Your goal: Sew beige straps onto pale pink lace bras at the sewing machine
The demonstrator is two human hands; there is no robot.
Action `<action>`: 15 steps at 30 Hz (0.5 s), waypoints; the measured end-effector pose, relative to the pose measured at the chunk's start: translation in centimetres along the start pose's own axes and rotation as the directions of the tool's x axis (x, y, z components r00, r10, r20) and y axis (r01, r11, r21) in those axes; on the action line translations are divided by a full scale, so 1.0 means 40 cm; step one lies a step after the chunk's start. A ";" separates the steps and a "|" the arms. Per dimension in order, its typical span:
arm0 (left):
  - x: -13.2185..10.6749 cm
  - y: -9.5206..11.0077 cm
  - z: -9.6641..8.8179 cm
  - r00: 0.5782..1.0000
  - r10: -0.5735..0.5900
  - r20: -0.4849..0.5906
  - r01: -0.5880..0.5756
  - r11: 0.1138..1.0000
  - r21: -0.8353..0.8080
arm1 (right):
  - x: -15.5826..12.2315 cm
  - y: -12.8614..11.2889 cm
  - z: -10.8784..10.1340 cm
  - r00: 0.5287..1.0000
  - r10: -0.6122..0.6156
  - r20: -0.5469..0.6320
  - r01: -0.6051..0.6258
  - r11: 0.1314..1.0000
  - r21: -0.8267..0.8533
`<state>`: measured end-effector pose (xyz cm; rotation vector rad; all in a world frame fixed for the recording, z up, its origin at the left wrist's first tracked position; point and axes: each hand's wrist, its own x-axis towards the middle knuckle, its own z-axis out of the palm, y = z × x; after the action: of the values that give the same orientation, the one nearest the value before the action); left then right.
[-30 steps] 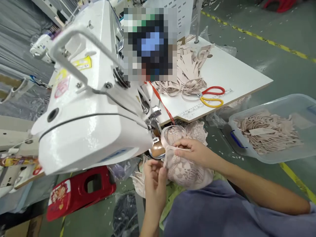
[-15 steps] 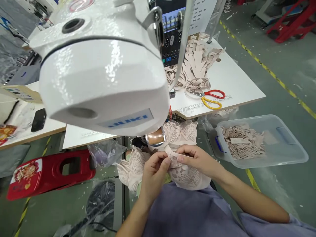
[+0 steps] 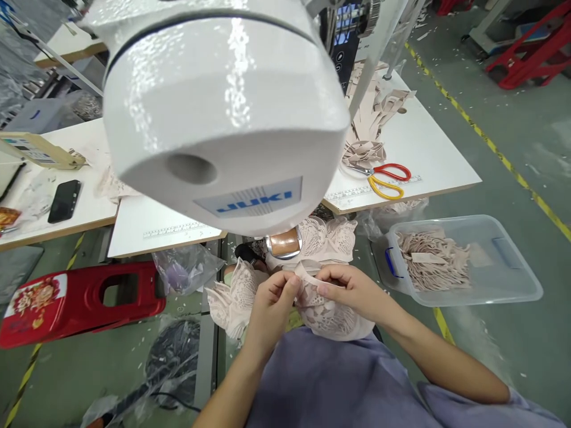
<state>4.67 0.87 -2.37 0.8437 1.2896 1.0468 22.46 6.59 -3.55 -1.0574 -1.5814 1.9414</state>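
A pale pink lace bra point(image 3: 330, 312) rests on my lap, and a light strap point(image 3: 307, 273) at its upper edge runs between my hands. My left hand point(image 3: 277, 297) pinches the strap's left end between thumb and fingers. On the other side, my right hand point(image 3: 352, 288) grips the strap with thumb and fingertips. More lace bra cups point(image 3: 236, 297) lie left of my left hand, and another lace piece point(image 3: 323, 238) sits just beyond both hands, beside a copper-coloured machine part point(image 3: 284, 242). My fingers hide part of the strap.
A white sewing machine head point(image 3: 227, 119) overhangs the space before me. Scissors point(image 3: 386, 178) and beige straps point(image 3: 370, 119) lie on the white table point(image 3: 441, 154). A clear bin point(image 3: 499, 279) with straps stands right; a red stool point(image 3: 89, 297) and phone point(image 3: 65, 201) are left.
My view has shifted, so the machine head appears further right and larger. Both hands keep their grip on the strap, with the fingers slightly closer together.
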 end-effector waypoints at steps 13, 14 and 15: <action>-0.041 -0.197 -0.074 0.890 0.372 -0.263 -0.246 0.879 0.409 | -0.061 0.108 -0.024 0.988 -0.003 0.154 0.062 0.924 -0.378; -0.056 -0.237 -0.060 0.901 0.416 -0.122 -0.326 0.837 0.439 | -0.072 0.106 -0.005 0.999 0.019 0.050 -0.008 0.975 -0.223; -0.069 -0.274 -0.041 0.918 0.397 0.019 -0.360 0.809 0.464 | -0.082 0.099 0.017 0.997 0.066 -0.034 -0.068 0.997 -0.044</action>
<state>4.58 -5.43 -11.90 1.4858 1.5027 1.1046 24.53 2.72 -6.32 -1.1679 -1.5980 1.9304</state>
